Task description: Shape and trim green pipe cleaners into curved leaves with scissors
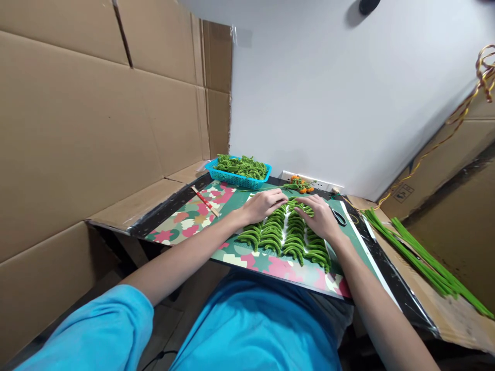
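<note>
Curved green fuzzy pieces (294,234) lie in several rows on a white sheet on the patterned table mat (266,263). Over the far left part of the rows is my left hand (265,204), its fingers bent and close together near the top of the middle rows. My right hand (317,216) rests over the far right part, fingers curved toward the left hand. The fingertips of both hands are close to the green pieces at the far end, and whether either one pinches a piece is too small to tell.
A blue basket (240,180) of green pieces stands at the back left. Orange flowers (301,184) lie behind the rows. Black-handled scissors (339,217) are right of my right hand. A red-and-wood stick (205,201) lies left; long green stems (421,257) lie right, beside cardboard.
</note>
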Tool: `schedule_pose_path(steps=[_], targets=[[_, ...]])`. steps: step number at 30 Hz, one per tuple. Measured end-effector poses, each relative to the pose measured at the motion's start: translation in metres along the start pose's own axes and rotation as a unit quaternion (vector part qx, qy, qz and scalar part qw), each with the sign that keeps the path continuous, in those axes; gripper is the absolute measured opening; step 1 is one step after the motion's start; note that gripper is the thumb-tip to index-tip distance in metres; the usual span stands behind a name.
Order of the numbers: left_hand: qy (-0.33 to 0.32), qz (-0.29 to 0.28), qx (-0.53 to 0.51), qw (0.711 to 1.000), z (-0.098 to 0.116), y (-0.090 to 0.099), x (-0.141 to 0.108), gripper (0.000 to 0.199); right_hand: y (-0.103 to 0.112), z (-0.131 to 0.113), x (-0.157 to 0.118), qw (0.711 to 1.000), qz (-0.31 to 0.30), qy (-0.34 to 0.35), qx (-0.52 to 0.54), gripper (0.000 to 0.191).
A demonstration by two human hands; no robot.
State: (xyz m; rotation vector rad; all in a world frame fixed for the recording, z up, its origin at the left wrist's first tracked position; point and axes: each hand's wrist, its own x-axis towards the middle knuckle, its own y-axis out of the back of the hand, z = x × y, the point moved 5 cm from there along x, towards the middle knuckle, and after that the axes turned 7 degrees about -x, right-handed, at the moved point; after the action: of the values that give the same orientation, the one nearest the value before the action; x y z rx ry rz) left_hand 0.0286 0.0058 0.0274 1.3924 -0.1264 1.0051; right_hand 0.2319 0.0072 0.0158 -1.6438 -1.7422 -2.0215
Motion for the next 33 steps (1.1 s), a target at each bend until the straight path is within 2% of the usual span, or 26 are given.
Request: schedule_pose_path(steps=[3, 7, 12, 20, 33], targets=[[0.000, -0.004, 0.005, 1.000, 0.000, -0.001, 0.000, 0.028, -0.007, -0.017, 0.003, 1.000, 0.012, 0.015, 0.023, 0.029], [0.001, -0.005, 0.010, 1.000, -0.001, -0.001, 0.001, 0.026, -0.011, -0.026, 0.005, 0.998, 0.045, 0.004, 0.042, 0.034], [0.004, -0.002, 0.007, 1.000, -0.001, 0.000, 0.001, 0.027, -0.004, -0.024, 0.005, 0.997, 0.065, 0.000, 0.045, 0.028], [-0.002, -0.011, 0.008, 1.000, -0.001, -0.002, 0.001, 0.030, -0.004, -0.024, 0.006, 0.998, 0.050, 0.017, 0.035, 0.024], [0.001, -0.003, 0.014, 1.000, 0.000, 0.001, 0.002, 0.025, -0.001, -0.017, 0.003, 0.998, 0.057, -0.024, 0.011, 0.021]])
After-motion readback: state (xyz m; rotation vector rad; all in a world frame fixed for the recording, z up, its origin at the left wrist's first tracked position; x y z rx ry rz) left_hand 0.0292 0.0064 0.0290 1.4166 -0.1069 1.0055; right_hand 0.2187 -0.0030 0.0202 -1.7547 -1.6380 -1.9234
